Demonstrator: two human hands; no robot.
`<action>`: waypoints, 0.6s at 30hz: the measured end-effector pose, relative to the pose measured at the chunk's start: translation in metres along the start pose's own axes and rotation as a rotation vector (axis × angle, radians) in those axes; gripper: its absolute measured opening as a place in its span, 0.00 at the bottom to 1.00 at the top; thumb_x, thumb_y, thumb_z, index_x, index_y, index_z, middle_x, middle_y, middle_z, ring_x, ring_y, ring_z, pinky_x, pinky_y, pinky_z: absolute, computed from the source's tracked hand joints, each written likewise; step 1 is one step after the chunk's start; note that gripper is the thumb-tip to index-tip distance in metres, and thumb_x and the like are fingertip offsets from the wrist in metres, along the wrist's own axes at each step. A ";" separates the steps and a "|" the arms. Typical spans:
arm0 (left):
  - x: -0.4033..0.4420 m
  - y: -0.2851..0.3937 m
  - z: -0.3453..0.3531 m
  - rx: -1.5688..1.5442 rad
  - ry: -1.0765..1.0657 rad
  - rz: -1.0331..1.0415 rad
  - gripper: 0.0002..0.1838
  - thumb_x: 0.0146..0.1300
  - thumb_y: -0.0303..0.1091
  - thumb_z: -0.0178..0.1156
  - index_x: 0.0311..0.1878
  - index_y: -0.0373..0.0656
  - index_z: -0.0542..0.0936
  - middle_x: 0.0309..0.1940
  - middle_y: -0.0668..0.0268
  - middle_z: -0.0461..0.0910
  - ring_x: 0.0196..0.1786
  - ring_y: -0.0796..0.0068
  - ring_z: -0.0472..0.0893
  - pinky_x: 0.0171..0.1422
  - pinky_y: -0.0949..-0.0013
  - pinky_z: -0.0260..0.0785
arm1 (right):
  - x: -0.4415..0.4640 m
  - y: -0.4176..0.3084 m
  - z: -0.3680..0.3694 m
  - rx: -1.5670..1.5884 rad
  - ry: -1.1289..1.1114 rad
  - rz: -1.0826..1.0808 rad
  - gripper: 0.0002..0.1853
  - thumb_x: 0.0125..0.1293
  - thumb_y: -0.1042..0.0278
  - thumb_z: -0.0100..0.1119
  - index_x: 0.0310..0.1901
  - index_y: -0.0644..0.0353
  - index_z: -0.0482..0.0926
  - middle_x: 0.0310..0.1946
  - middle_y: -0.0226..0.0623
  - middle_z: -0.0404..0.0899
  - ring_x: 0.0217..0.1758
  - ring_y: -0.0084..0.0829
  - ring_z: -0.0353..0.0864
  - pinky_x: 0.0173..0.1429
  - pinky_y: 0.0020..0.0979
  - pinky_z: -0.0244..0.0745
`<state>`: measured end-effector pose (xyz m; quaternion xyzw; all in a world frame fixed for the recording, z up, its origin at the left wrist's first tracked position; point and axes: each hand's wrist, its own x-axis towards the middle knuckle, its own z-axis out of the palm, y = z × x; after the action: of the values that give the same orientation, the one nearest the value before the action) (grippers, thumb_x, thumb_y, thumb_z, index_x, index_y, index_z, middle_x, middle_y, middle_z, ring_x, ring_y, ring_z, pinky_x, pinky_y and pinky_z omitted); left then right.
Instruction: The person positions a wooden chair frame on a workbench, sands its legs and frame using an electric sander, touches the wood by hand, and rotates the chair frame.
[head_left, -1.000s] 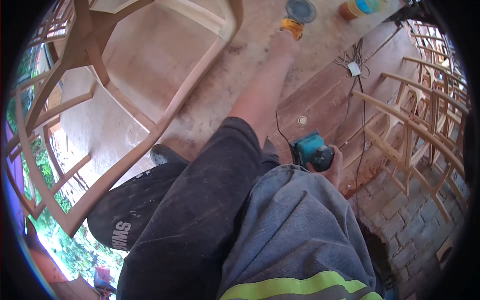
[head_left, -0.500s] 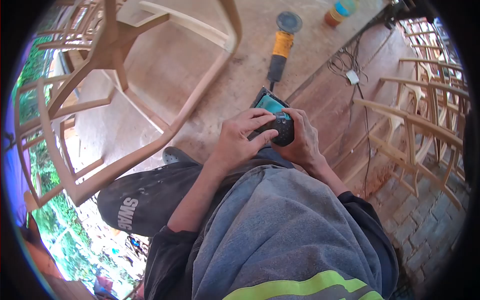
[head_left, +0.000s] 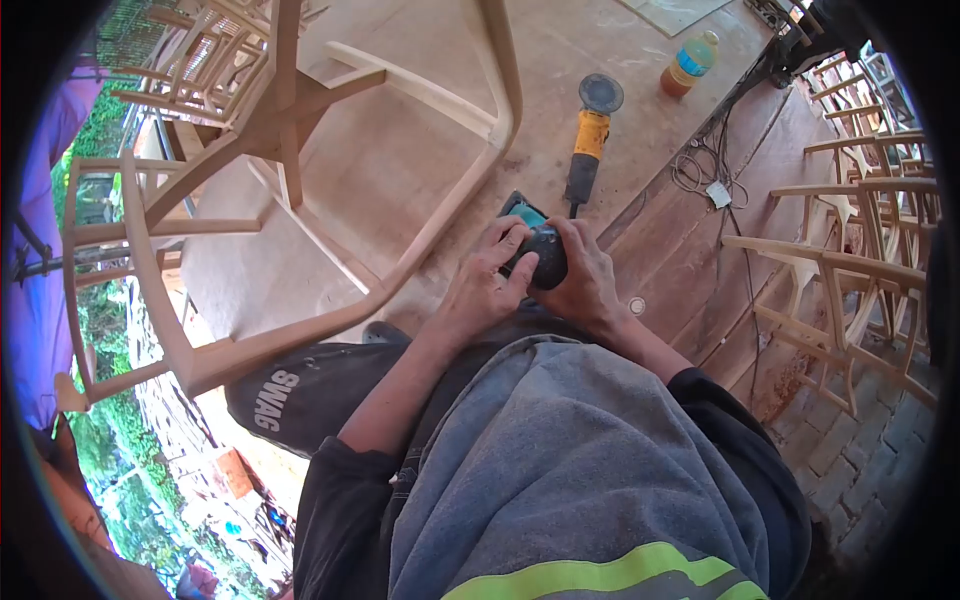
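The left grip [head_left: 480,288] and right grip [head_left: 586,282] pinch the rounded teal-and-black power tool [head_left: 547,258] from opposite sides, probably for steadiness.

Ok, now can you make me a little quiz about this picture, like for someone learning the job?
1. True or false: the left hand and the right hand are both on the teal-and-black tool.
2. Which lies just beyond it?
a) a hammer
b) a yellow-and-black tool with a round disc
c) a paintbrush
3. Fill in the word printed on the dark trouser leg: ____.

Key: 1. True. 2. b. 3. SWAG.
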<state>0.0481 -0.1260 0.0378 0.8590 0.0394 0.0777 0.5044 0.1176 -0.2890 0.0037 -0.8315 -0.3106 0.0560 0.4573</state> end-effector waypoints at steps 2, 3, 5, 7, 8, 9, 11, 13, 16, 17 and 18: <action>0.004 -0.020 -0.015 0.051 -0.081 -0.045 0.16 0.61 0.27 0.64 0.52 0.32 0.78 0.54 0.54 0.77 0.56 0.58 0.80 0.63 0.63 0.71 | 0.004 0.011 0.022 -0.079 -0.074 -0.022 0.38 0.47 0.65 0.73 0.61 0.57 0.67 0.50 0.46 0.73 0.48 0.53 0.81 0.45 0.48 0.80; 0.006 -0.033 -0.022 0.091 -0.158 -0.106 0.16 0.59 0.26 0.64 0.51 0.32 0.79 0.54 0.53 0.77 0.56 0.57 0.80 0.64 0.62 0.71 | 0.008 0.014 0.031 -0.083 -0.106 0.004 0.38 0.44 0.66 0.74 0.59 0.57 0.68 0.50 0.45 0.73 0.48 0.52 0.81 0.47 0.48 0.79; 0.013 -0.062 -0.031 0.113 -0.227 -0.110 0.31 0.48 0.26 0.63 0.59 0.35 0.71 0.57 0.50 0.73 0.62 0.47 0.74 0.69 0.57 0.67 | 0.017 0.025 0.048 -0.117 -0.095 -0.041 0.38 0.45 0.66 0.74 0.59 0.58 0.68 0.50 0.45 0.74 0.48 0.51 0.82 0.46 0.47 0.80; 0.027 -0.087 -0.029 0.411 -0.257 0.072 0.43 0.46 0.24 0.64 0.70 0.39 0.61 0.63 0.52 0.69 0.69 0.47 0.66 0.74 0.55 0.62 | 0.029 0.041 0.069 -0.193 -0.084 -0.169 0.37 0.47 0.67 0.73 0.60 0.59 0.67 0.49 0.45 0.74 0.47 0.49 0.82 0.45 0.45 0.80; 0.034 -0.103 -0.025 0.430 -0.287 0.087 0.43 0.46 0.24 0.64 0.70 0.39 0.61 0.63 0.52 0.69 0.69 0.47 0.66 0.74 0.55 0.62 | 0.035 0.048 0.079 -0.180 -0.054 -0.150 0.37 0.47 0.67 0.73 0.60 0.59 0.67 0.49 0.45 0.74 0.47 0.49 0.82 0.45 0.45 0.80; 0.042 -0.110 -0.021 0.466 -0.262 0.119 0.43 0.46 0.24 0.65 0.69 0.39 0.61 0.62 0.51 0.69 0.68 0.48 0.67 0.73 0.54 0.62 | 0.043 0.052 0.085 -0.185 -0.034 -0.184 0.37 0.48 0.67 0.72 0.60 0.60 0.67 0.49 0.45 0.74 0.47 0.48 0.82 0.44 0.44 0.80; 0.058 -0.125 -0.024 0.553 -0.241 0.204 0.43 0.49 0.25 0.68 0.70 0.39 0.62 0.59 0.51 0.71 0.65 0.49 0.70 0.70 0.52 0.65 | 0.061 0.056 0.092 -0.211 -0.020 -0.222 0.32 0.52 0.71 0.65 0.60 0.63 0.68 0.49 0.45 0.74 0.45 0.48 0.82 0.43 0.44 0.79; 0.079 -0.153 -0.022 0.567 -0.231 0.298 0.43 0.51 0.24 0.66 0.72 0.39 0.60 0.58 0.51 0.72 0.62 0.49 0.72 0.67 0.52 0.68 | 0.080 0.070 0.104 -0.249 0.032 -0.255 0.30 0.54 0.71 0.62 0.60 0.64 0.68 0.49 0.45 0.74 0.43 0.46 0.81 0.42 0.43 0.80; 0.102 -0.183 -0.017 0.620 -0.205 0.358 0.44 0.55 0.22 0.61 0.76 0.38 0.55 0.55 0.50 0.73 0.57 0.48 0.74 0.60 0.52 0.72 | 0.100 0.088 0.116 -0.345 0.037 -0.281 0.26 0.58 0.71 0.57 0.60 0.65 0.70 0.48 0.43 0.73 0.40 0.43 0.80 0.41 0.41 0.80; 0.104 -0.191 -0.015 0.669 -0.196 0.327 0.44 0.57 0.21 0.58 0.77 0.37 0.52 0.52 0.50 0.73 0.54 0.47 0.74 0.57 0.52 0.74 | 0.103 0.093 0.119 -0.366 0.026 -0.284 0.26 0.57 0.71 0.57 0.59 0.65 0.70 0.48 0.43 0.73 0.40 0.42 0.80 0.41 0.40 0.80; 0.108 -0.192 -0.012 0.658 -0.212 0.324 0.44 0.57 0.21 0.58 0.77 0.37 0.52 0.52 0.50 0.73 0.54 0.47 0.74 0.57 0.52 0.74 | 0.106 0.098 0.120 -0.390 0.014 -0.288 0.26 0.56 0.72 0.57 0.59 0.64 0.70 0.47 0.43 0.73 0.40 0.42 0.80 0.40 0.39 0.80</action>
<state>0.1543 -0.0060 -0.1142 0.9734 -0.1265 0.0502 0.1842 0.2028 -0.1795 -0.1232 -0.8515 -0.4278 -0.0764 0.2935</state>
